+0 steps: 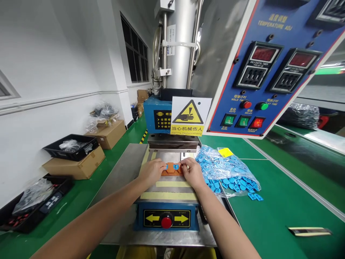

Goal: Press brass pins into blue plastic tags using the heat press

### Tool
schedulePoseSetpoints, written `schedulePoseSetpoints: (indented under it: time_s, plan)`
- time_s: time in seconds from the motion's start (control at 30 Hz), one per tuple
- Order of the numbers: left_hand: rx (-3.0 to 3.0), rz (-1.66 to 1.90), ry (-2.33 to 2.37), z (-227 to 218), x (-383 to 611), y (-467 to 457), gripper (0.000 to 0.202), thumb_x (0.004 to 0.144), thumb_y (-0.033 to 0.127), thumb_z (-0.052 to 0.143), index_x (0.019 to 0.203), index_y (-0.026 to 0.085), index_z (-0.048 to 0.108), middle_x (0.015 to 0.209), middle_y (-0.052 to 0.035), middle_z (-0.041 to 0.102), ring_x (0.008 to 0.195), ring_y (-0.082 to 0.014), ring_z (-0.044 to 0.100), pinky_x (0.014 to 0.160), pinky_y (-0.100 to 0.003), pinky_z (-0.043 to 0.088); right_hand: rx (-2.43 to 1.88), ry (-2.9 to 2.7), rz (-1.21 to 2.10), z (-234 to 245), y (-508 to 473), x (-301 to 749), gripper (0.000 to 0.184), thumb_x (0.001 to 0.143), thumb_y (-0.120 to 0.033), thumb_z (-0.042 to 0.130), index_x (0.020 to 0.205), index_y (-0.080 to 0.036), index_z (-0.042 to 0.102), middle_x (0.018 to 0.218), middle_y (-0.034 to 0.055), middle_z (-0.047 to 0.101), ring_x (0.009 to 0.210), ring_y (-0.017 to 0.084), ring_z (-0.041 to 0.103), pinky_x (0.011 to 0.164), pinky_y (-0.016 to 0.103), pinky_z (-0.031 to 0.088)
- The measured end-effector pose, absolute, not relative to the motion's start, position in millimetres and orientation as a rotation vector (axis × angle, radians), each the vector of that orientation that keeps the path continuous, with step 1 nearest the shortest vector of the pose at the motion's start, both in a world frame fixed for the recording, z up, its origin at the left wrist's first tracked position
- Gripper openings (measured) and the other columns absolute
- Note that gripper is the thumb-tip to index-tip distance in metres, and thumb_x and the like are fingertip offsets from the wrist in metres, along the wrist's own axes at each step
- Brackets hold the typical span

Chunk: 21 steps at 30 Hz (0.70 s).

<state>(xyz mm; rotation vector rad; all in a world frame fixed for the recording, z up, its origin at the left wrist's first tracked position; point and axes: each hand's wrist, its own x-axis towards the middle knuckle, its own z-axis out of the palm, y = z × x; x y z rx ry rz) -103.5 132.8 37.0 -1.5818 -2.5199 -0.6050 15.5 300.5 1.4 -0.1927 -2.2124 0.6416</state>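
Note:
An orange fixture block [171, 172] lies on the metal press bed, under the front of the press head. Two small blue plastic pieces sit at its top edge, one blue piece [175, 166] near the middle and another at the left end. My left hand [152, 172] is closed, its fingertips pinching at the left blue piece, which they partly cover. At the block's right end, my right hand [192, 173] has its thumb and fingers pressed together; whatever they hold is hidden.
Right of the bed, a clear plastic bag [226, 167] spills blue pieces onto the green table [269, 216]. The press head [172, 144] hangs just behind my hands. A red button [166, 220] faces me below the bed. A control panel [250, 72] overhangs the right side.

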Motion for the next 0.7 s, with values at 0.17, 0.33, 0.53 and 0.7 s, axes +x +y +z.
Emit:
schedulePoseSetpoints:
  time_s: [0.17,0.33,0.53,0.7]
  plan:
    - [-1.599,-0.604,-2.517,35,-102,126,0.029,0.090,0.020,0.042,0.100,0.021,0.069,0.097,-0.0031,0.067,0.087,-0.0174,0.061,0.073,-0.026,0.043,-0.210,-2.216,0.650,3,301,16,0.028,0.077,-0.006,0.043,0.081,-0.021,0.066,0.083,0.0047,0.064,0.083,0.020,0.059,0.076,0.032,0.048]
    - [-1.610,-0.719,-2.414,38,-105,123,0.026,0.089,0.021,0.044,0.098,0.022,0.069,0.096,-0.0024,0.068,0.085,-0.0175,0.062,0.073,-0.026,0.045,-0.209,-2.188,0.664,1,301,15,0.027,0.077,-0.008,0.042,0.080,-0.020,0.066,0.082,0.0058,0.064,0.082,0.020,0.059,0.076,0.033,0.048]
    - [-1.156,-1.378,-2.323,35,-124,77,0.027,0.085,0.040,0.049,0.093,0.020,0.067,0.094,-0.0039,0.070,0.080,-0.0166,0.065,0.076,-0.026,0.051,-0.364,-1.976,0.894,3,314,20,0.023,0.078,-0.018,0.045,0.082,-0.019,0.067,0.085,0.0064,0.067,0.078,0.021,0.062,0.065,0.031,0.049]
    - [-0.638,-1.606,-2.484,-39,-119,3,0.047,0.078,0.058,0.051,0.103,0.019,0.061,0.096,-0.0075,0.071,0.092,-0.0250,0.066,0.075,-0.033,0.055,-0.640,-1.726,1.033,-20,325,81,0.027,0.080,-0.034,0.049,0.095,-0.017,0.063,0.088,0.0099,0.069,0.077,0.022,0.063,0.064,0.033,0.049]
